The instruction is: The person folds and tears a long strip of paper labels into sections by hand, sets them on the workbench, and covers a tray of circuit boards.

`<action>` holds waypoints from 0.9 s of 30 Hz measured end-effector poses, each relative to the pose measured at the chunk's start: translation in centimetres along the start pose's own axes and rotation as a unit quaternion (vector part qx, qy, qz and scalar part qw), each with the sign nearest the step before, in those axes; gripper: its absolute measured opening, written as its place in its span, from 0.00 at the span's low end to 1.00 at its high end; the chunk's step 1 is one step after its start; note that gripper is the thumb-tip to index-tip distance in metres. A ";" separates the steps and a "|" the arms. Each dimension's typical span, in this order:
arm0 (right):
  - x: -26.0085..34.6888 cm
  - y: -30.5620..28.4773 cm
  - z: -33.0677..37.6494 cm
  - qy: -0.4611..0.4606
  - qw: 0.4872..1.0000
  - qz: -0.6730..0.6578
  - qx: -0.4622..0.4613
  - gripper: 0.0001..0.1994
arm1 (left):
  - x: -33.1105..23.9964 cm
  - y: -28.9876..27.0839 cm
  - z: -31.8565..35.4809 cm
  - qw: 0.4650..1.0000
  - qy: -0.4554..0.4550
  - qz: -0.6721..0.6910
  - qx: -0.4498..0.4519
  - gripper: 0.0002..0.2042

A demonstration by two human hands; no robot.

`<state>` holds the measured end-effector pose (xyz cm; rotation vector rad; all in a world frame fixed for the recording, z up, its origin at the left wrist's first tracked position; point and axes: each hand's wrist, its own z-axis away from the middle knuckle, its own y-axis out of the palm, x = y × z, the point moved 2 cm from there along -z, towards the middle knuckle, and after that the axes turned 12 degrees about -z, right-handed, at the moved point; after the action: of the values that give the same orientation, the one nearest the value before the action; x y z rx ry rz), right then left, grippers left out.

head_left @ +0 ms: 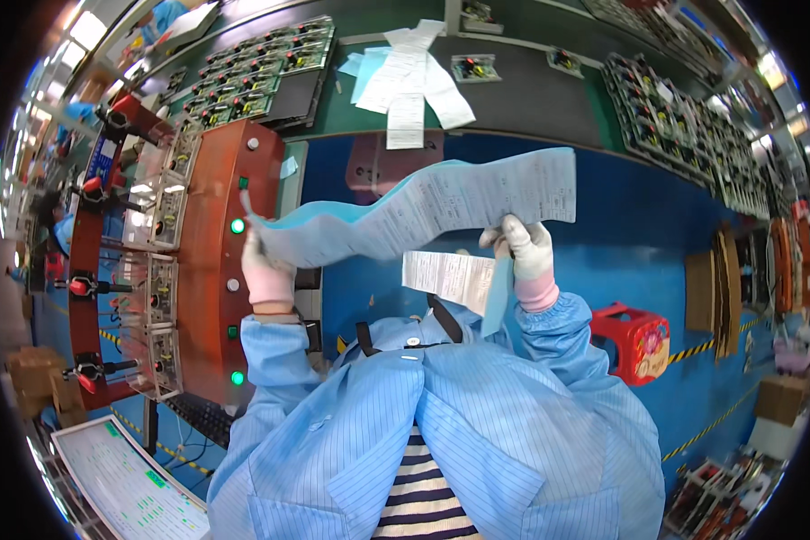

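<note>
While the long printed strip (pixel 436 205) is held up in front of the body, off the worktop (pixel 355 124), its print is turned upward, presumably for legibility. Its left end is gripped by the gloved left hand (pixel 268 272), fingertips mostly hidden behind paper; its lower edge near the right end is pinched by the gloved right hand (pixel 529 252), thumb against fingers. Slack is left between them, so waves are formed. A short printed slip (pixel 450 277) is hung below the right hand, seemingly tucked there to be carried along; whether it is joined to the strip cannot be told. More papers (pixel 407 94) are piled at the worktop's near edge, probably for easy reach, apart from the circuit boards (pixel 270 67).
</note>
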<state>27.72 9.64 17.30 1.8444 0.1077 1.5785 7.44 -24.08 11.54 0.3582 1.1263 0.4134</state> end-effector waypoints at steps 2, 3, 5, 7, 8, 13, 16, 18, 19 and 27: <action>-0.2 0.0 -2.2 0.072 0.995 0.072 0.024 0.16 | 0.9 -1.4 0.7 0.939 0.118 -0.267 -0.180 0.23; -0.6 0.2 -3.3 0.082 0.993 0.074 0.040 0.16 | 1.3 -1.3 1.5 0.767 0.203 -0.513 -0.328 0.28; -1.9 0.4 -5.6 0.105 0.991 0.062 0.060 0.15 | -0.2 5.3 5.0 0.726 0.327 -0.550 -0.254 0.32; -3.3 0.1 -7.6 0.151 0.983 0.083 0.066 0.14 | -1.5 12.3 6.5 0.814 0.311 -0.490 0.014 0.20; -3.7 0.2 -8.9 0.166 0.974 0.121 0.095 0.12 | -1.3 14.2 6.1 0.778 0.306 -0.540 0.096 0.19; -4.9 0.6 -15.2 0.207 0.946 0.184 0.171 0.11 | 0.5 22.2 2.5 0.658 0.412 -0.631 0.013 0.27; -5.4 0.0 -18.9 0.209 0.936 0.191 0.207 0.10 | 1.9 24.4 1.7 0.632 0.428 -0.642 -0.071 0.23; -5.3 0.1 -20.5 0.216 0.934 0.178 0.222 0.10 | 2.5 26.0 1.4 0.621 0.419 -0.654 -0.106 0.23; -5.3 0.0 -21.3 0.219 0.931 0.179 0.229 0.10 | 2.8 26.7 1.3 0.612 0.418 -0.659 -0.130 0.22; -6.2 -0.8 -25.5 0.270 0.885 0.216 0.313 0.10 | 4.0 28.3 -0.9 0.732 0.307 -0.555 -0.247 0.16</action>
<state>3.57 18.58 12.09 1.8996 0.5476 2.5864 4.23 2.55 21.55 -1.0035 1.5886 -0.2965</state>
